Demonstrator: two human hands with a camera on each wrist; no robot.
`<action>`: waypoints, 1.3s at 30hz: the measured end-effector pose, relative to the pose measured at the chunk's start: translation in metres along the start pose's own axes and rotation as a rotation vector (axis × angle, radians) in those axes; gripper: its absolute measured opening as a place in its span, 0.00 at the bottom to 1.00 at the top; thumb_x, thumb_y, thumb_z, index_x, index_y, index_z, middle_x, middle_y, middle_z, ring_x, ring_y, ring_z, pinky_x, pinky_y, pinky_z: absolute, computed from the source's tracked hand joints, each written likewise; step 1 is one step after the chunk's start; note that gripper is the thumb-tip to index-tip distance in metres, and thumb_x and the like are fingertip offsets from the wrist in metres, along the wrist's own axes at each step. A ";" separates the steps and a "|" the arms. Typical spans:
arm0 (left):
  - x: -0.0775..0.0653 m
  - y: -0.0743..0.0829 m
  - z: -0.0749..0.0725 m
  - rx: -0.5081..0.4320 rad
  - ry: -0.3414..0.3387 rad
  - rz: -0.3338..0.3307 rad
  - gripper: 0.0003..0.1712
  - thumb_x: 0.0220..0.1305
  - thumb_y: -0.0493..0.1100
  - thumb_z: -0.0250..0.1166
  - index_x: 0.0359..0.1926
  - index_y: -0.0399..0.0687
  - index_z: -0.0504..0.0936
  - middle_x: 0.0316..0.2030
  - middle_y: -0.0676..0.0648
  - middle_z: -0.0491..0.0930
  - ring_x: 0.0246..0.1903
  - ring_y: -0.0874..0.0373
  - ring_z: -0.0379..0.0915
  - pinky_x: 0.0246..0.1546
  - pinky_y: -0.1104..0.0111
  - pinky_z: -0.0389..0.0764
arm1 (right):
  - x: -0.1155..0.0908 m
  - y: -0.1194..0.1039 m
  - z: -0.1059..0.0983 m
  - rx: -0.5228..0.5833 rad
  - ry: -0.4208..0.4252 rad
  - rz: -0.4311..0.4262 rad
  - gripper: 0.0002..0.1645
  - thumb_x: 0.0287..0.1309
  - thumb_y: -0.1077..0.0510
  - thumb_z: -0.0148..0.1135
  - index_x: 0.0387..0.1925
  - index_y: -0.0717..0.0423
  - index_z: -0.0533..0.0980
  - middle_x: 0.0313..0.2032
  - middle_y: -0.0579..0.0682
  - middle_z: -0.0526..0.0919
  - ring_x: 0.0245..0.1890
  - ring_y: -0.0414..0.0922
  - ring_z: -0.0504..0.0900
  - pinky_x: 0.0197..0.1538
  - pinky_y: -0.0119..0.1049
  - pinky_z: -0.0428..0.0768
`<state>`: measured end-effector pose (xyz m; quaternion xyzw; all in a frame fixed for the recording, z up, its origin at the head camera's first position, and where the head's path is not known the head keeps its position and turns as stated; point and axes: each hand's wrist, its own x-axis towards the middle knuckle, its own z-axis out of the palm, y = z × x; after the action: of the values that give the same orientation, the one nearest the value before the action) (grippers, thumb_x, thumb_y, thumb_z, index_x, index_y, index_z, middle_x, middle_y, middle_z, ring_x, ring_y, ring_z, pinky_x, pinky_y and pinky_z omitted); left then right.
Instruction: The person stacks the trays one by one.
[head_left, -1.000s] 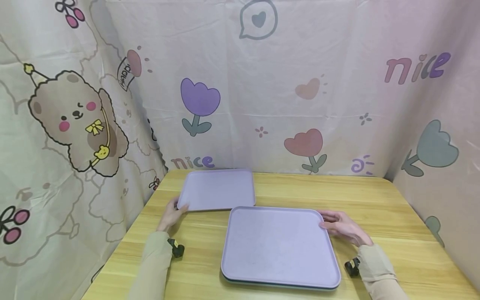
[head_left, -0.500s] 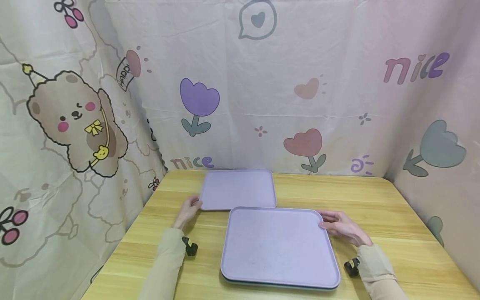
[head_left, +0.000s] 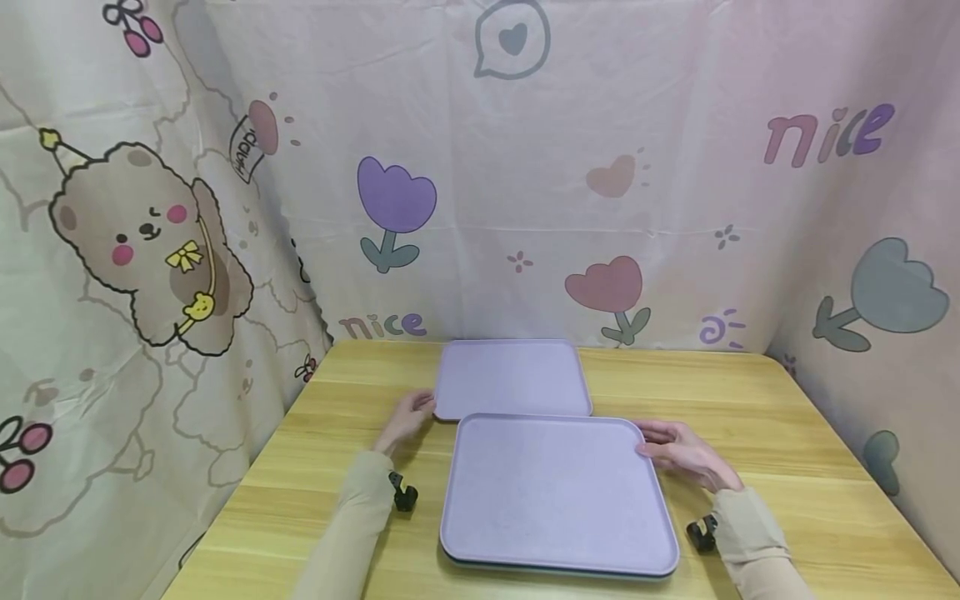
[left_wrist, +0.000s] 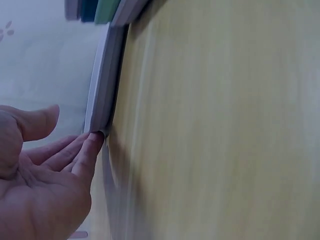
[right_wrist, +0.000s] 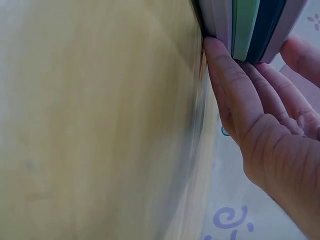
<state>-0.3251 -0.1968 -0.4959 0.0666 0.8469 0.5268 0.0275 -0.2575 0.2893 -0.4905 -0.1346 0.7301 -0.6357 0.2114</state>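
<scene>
A smaller lilac tray [head_left: 513, 377] lies flat at the back of the table, partly overlapped in the head view by a bigger lilac tray [head_left: 558, 496]. That bigger one tops a stack, with a dark teal tray [right_wrist: 268, 30], a green tray [right_wrist: 245, 30] and lilac edges lower down. My left hand [head_left: 407, 421] touches the smaller tray's left side with extended fingertips [left_wrist: 92, 142], its thumb held away. On the stack's far right side, my right hand [head_left: 686, 456] rests its extended fingers along the tray edges, with the thumb over the top tray's rim.
A wooden table [head_left: 780, 433] carries the trays. Patterned curtains [head_left: 510, 167] hang behind it and along both sides. Each wrist wears a small black camera mount.
My left hand has slid the smaller tray rightward along the back of the table, so more of it sits behind the stack. My right hand and the stack have stayed put.
</scene>
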 end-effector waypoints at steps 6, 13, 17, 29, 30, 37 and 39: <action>0.004 0.004 0.013 -0.007 -0.011 0.026 0.23 0.74 0.32 0.51 0.64 0.20 0.67 0.61 0.23 0.73 0.63 0.30 0.71 0.68 0.44 0.71 | 0.001 0.000 0.000 0.018 -0.011 0.001 0.43 0.69 0.65 0.57 0.72 0.82 0.45 0.67 0.76 0.67 0.49 0.35 0.83 0.55 0.35 0.86; 0.006 0.010 0.025 -0.015 -0.025 0.027 0.22 0.74 0.32 0.52 0.63 0.19 0.68 0.60 0.23 0.74 0.62 0.30 0.72 0.67 0.45 0.73 | 0.001 -0.001 0.000 0.034 -0.014 -0.007 0.42 0.69 0.65 0.57 0.72 0.81 0.46 0.64 0.67 0.74 0.49 0.36 0.84 0.55 0.36 0.86; 0.009 0.011 0.032 -0.019 -0.039 0.028 0.22 0.75 0.32 0.52 0.63 0.20 0.69 0.60 0.23 0.74 0.63 0.31 0.71 0.68 0.45 0.72 | 0.001 0.000 0.000 0.022 -0.011 -0.009 0.42 0.69 0.65 0.57 0.72 0.80 0.47 0.65 0.70 0.72 0.49 0.36 0.84 0.54 0.36 0.86; 0.013 0.016 0.043 -0.048 -0.089 0.062 0.24 0.75 0.32 0.51 0.65 0.17 0.65 0.63 0.22 0.71 0.66 0.29 0.67 0.71 0.44 0.68 | 0.003 0.001 -0.002 -0.007 0.016 0.007 0.43 0.68 0.64 0.59 0.72 0.80 0.47 0.68 0.78 0.63 0.49 0.33 0.82 0.55 0.34 0.85; 0.013 0.016 0.043 -0.050 -0.090 0.065 0.24 0.75 0.32 0.51 0.65 0.17 0.65 0.63 0.21 0.71 0.66 0.29 0.67 0.71 0.44 0.68 | 0.003 0.002 -0.002 -0.009 0.017 0.008 0.43 0.68 0.64 0.59 0.72 0.80 0.47 0.69 0.79 0.62 0.49 0.33 0.82 0.55 0.34 0.85; 0.015 0.016 0.040 -0.061 -0.091 0.040 0.26 0.76 0.34 0.50 0.67 0.18 0.63 0.64 0.22 0.70 0.67 0.29 0.66 0.71 0.44 0.67 | 0.005 0.003 -0.003 0.009 0.023 0.009 0.43 0.67 0.65 0.59 0.72 0.80 0.49 0.67 0.76 0.67 0.49 0.34 0.83 0.55 0.34 0.85; 0.016 0.017 0.038 -0.059 -0.084 0.026 0.26 0.76 0.34 0.50 0.67 0.19 0.62 0.64 0.23 0.70 0.67 0.30 0.65 0.72 0.45 0.67 | 0.005 0.003 -0.004 -0.004 0.025 0.007 0.42 0.67 0.65 0.59 0.71 0.80 0.49 0.66 0.75 0.69 0.49 0.34 0.83 0.55 0.33 0.85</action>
<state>-0.3350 -0.1531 -0.4973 0.0988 0.8282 0.5486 0.0579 -0.2637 0.2910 -0.4936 -0.1246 0.7343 -0.6353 0.2043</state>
